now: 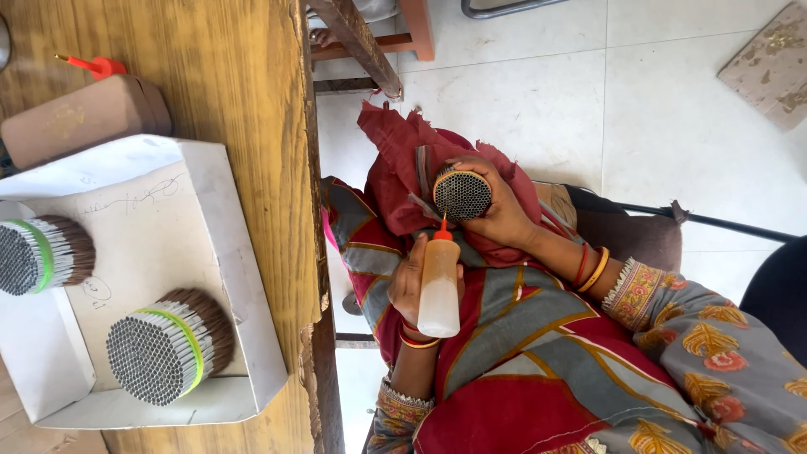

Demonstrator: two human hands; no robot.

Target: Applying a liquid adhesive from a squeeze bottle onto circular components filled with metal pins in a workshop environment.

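Note:
The view is turned sideways, with the table at the left and my lap at the right. My right hand [502, 210] grips a round bundle of thin tubes [462, 195], its open ends facing the camera, over a dark red cloth [395, 160] on my lap. My left hand [409, 284] holds a small translucent squeeze bottle [440, 290] with an orange nozzle. The nozzle tip touches or nearly touches the lower edge of the bundle's end face. Bangles sit on both wrists.
On the wooden table [252, 76] lies a white cardboard tray [218, 252] holding two more tube bundles with green bands [168, 346] [42, 255]. A brown block [84, 118] and a red-tipped bottle [97, 65] lie beyond. A wooden stool's legs [370, 42] stand on the tiled floor.

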